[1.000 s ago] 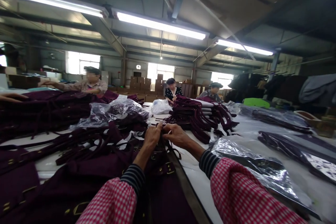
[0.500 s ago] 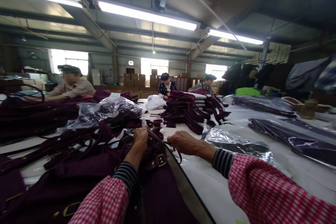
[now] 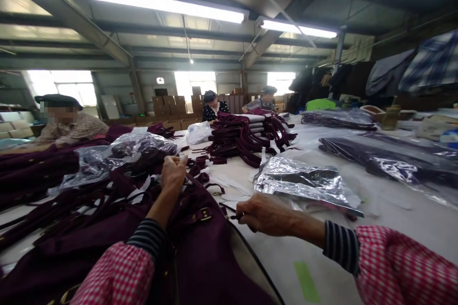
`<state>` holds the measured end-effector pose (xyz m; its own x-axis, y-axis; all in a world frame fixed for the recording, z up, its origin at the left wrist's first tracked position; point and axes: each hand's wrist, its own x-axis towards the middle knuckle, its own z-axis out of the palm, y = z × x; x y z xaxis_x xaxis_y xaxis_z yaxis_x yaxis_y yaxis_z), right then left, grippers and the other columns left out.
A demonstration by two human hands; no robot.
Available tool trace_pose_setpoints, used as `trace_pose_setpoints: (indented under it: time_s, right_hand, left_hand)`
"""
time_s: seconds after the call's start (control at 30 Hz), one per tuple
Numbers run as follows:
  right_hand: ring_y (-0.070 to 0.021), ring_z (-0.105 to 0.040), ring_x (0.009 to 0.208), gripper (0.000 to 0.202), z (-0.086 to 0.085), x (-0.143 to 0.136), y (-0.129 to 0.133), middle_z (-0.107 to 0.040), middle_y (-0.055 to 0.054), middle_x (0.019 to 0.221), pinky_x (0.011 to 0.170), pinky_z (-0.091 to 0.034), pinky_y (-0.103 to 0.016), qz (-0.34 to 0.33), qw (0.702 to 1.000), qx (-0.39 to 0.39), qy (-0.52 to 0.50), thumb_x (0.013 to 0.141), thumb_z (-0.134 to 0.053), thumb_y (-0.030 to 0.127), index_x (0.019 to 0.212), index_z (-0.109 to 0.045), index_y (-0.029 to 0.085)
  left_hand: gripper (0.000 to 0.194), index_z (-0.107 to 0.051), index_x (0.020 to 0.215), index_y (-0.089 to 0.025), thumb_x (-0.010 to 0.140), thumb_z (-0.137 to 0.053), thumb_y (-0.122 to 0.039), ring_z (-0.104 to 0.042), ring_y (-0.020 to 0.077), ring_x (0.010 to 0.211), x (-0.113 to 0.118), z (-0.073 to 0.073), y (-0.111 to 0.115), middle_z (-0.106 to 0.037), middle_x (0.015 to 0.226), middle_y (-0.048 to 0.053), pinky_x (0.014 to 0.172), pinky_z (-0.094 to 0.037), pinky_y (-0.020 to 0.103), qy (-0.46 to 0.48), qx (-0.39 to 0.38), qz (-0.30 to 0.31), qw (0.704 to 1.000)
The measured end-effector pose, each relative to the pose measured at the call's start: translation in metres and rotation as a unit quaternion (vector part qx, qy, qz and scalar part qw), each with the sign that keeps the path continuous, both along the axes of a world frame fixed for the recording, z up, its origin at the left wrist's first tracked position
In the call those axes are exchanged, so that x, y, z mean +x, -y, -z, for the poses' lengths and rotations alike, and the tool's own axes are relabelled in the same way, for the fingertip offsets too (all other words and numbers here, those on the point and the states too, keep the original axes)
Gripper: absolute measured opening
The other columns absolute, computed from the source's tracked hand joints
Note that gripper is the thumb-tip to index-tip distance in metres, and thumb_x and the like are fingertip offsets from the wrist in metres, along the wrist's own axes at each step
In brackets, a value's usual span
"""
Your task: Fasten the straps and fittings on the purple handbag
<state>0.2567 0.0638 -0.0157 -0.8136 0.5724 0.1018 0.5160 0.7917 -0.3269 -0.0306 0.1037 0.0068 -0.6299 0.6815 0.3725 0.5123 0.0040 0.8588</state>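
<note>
A dark purple bag (image 3: pixel 203 243) with brass-coloured buckles lies in front of me, its pale lining showing along the right edge. At its far end my left hand (image 3: pixel 173 172) is closed on the bag's top corner; a small pale bit shows by the fingertips. My right hand (image 3: pixel 263 214) is closed on a thin dark zip pull (image 3: pixel 232 216) at the bag's right edge, nearer to me than the left hand. Its curled fingers partly hide the pull. A buckled strap (image 3: pixel 200 215) sits on the bag between the hands.
Purple straps (image 3: pixel 246 140) are stacked ahead. Clear plastic wrapping (image 3: pixel 300 176) lies to the right, with wrapped purple goods (image 3: pixel 379 152) beyond. More plastic (image 3: pixel 118 152) covers purple pieces at left. Green tape (image 3: pixel 306 281) marks the white table (image 3: pixel 275 262). Several co-workers sit across the table.
My right hand has moved along the bag's edge toward me and away from the left hand, still gripping. The left hand keeps its hold at the far end. The view has swung right.
</note>
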Motion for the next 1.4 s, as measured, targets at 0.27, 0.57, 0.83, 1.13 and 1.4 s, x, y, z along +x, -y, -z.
trace_pose_setpoints:
  time_s: [0.27,0.57,0.83,1.13,1.4]
  right_hand:
    - [-0.0203,-0.066,0.074,0.026,0.014,-0.002,0.005,-0.074,-0.007,0.086,0.059,-0.033,-0.027,-0.006,0.995,0.092,0.035,0.090,-0.055,0.017,0.111,-0.070,0.023]
    - [-0.0218,-0.069,0.084,0.024,0.002,0.009,0.021,-0.077,-0.007,0.090,0.067,-0.040,-0.026,-0.006,0.997,0.040,0.066,0.084,-0.062,0.012,0.096,-0.080,0.022]
    - [-0.0152,-0.063,0.072,0.023,-0.014,0.042,0.046,-0.073,-0.002,0.080,0.068,-0.040,-0.023,-0.031,0.997,-0.026,0.073,0.086,-0.064,0.015,0.103,-0.078,0.021]
    - [-0.0166,-0.061,0.084,0.018,-0.008,0.096,0.119,-0.068,-0.002,0.092,0.072,-0.044,-0.024,0.060,0.963,-0.224,-0.135,0.084,-0.067,0.023,0.102,-0.070,0.018]
    - [-0.0145,-0.059,0.074,0.012,0.005,0.104,0.155,-0.064,0.000,0.081,0.066,-0.041,-0.023,0.045,0.980,-0.179,-0.068,0.094,-0.058,0.027,0.095,-0.067,0.018]
  left_hand:
    - [0.017,-0.069,0.079,-0.023,0.087,-0.066,-0.037,-0.063,0.0180,0.076,0.075,-0.012,0.048,-0.068,0.076,-0.001,0.079,-0.044,0.027,-0.346,-0.091,0.343,0.869]
    - [0.032,-0.069,0.111,-0.032,0.103,-0.040,-0.043,-0.049,0.0202,0.135,0.048,0.054,0.083,-0.067,0.129,-0.002,0.117,-0.034,0.036,-0.399,-0.163,0.387,0.815]
    - [0.032,-0.069,0.116,-0.033,0.103,-0.041,-0.042,-0.048,0.0203,0.136,0.046,0.058,0.076,-0.064,0.134,-0.002,0.118,-0.036,0.038,-0.415,-0.150,0.372,0.817]
    - [0.026,-0.068,0.106,-0.029,0.105,-0.044,-0.040,-0.061,0.0193,0.107,0.094,0.018,0.166,-0.068,0.118,-0.001,0.098,-0.045,0.035,-0.447,-0.085,0.409,0.791]
    - [0.015,-0.061,0.109,-0.025,0.103,-0.053,-0.036,-0.061,0.0126,0.095,0.178,0.061,0.246,-0.069,0.097,-0.005,0.090,-0.038,0.028,-0.520,0.212,0.511,0.650]
